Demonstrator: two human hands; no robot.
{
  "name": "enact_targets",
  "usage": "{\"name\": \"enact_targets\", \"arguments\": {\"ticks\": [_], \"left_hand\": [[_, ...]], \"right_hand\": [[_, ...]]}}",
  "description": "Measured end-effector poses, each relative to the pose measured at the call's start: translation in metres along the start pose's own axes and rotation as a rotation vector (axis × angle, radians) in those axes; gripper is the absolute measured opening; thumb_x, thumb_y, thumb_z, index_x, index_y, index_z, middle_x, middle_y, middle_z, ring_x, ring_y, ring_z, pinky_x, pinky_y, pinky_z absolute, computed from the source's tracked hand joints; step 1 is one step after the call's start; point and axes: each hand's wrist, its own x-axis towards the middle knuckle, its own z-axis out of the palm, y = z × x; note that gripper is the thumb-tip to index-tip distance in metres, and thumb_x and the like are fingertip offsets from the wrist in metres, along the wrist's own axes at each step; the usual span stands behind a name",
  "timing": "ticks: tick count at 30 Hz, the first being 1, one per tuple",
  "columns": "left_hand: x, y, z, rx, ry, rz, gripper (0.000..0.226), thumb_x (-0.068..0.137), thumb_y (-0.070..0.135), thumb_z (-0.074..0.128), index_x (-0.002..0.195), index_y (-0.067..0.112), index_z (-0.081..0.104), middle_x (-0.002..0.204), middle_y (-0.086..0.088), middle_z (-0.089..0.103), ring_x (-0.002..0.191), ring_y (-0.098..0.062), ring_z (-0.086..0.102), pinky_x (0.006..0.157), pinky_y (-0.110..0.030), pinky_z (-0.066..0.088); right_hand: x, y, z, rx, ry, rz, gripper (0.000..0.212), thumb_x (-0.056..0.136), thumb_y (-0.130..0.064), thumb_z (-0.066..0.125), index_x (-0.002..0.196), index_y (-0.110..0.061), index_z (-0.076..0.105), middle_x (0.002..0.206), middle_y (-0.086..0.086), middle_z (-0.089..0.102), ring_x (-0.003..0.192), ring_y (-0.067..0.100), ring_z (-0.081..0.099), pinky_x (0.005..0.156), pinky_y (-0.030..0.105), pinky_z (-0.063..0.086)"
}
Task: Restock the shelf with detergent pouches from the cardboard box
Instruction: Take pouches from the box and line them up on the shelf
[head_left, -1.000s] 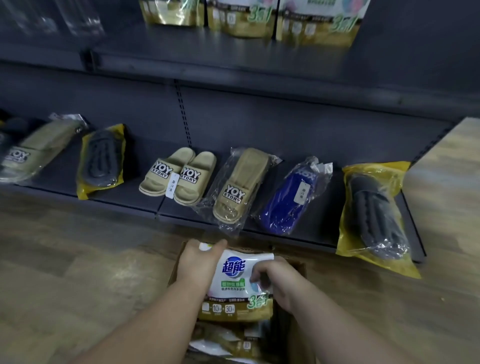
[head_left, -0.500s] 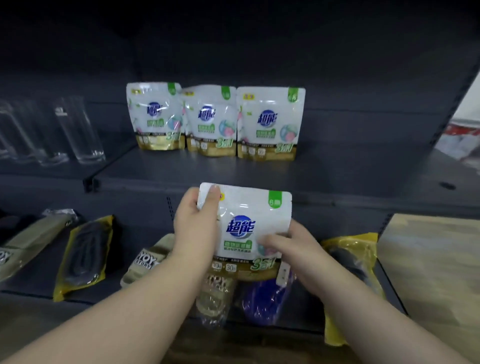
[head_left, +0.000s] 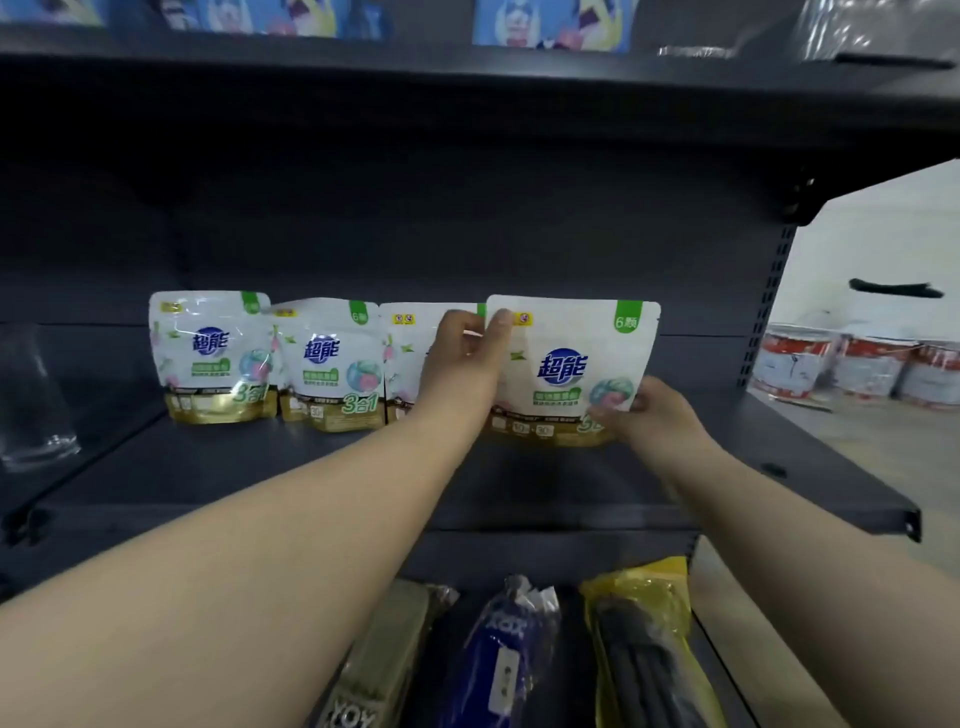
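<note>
On the dark metal shelf (head_left: 218, 467), right end of the row, white-and-gold detergent pouch (head_left: 566, 364) upright, left hand (head_left: 460, 358) pinching top corner, right hand (head_left: 647, 410) clamped low; likely light, soft, slippery film, so hold the edges.

The pouch (head_left: 571, 371) looks like shiny plastic; the shelf (head_left: 597, 493) is dull dark metal, maybe painted; the glass (head_left: 31, 400) is clear.
</note>
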Motion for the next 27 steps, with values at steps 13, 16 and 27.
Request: {"name": "enact_targets", "arguments": {"ticks": [13, 16, 27], "left_hand": [[0.011, -0.091, 0.028, 0.323, -0.236, -0.098, 0.041, 0.096, 0.025, 0.058, 0.135, 0.022, 0.047, 0.118, 0.001, 0.064, 0.103, -0.012, 0.056, 0.084, -0.025, 0.041], [0.016, -0.097, 0.037, 0.407, -0.25, -0.075, 0.044, 0.096, 0.028, 0.057, 0.139, 0.023, 0.045, 0.112, 0.003, 0.064, 0.099, -0.013, 0.059, 0.081, -0.027, 0.045], [0.011, -0.1, 0.049, 0.54, -0.163, -0.019, 0.05, 0.09, 0.028, 0.053, 0.139, 0.033, 0.046, 0.111, 0.016, 0.054, 0.107, -0.013, 0.058, 0.092, -0.035, 0.05]], "right_hand": [[0.061, 0.064, -0.01, -0.06, -0.049, 0.081, 0.035, 0.093, -0.008, 0.06, 0.126, -0.02, 0.06, 0.115, -0.001, 0.071, 0.108, 0.02, 0.066, 0.094, 0.04, 0.053], [0.067, 0.071, -0.006, -0.069, -0.038, 0.051, 0.039, 0.094, -0.006, 0.057, 0.129, -0.023, 0.057, 0.12, -0.003, 0.068, 0.111, 0.018, 0.063, 0.097, 0.038, 0.05], [0.08, 0.084, 0.0, 0.02, 0.033, 0.054, 0.024, 0.092, -0.012, 0.064, 0.099, -0.032, 0.054, 0.109, -0.004, 0.071, 0.103, 0.017, 0.068, 0.092, 0.043, 0.056]]}}
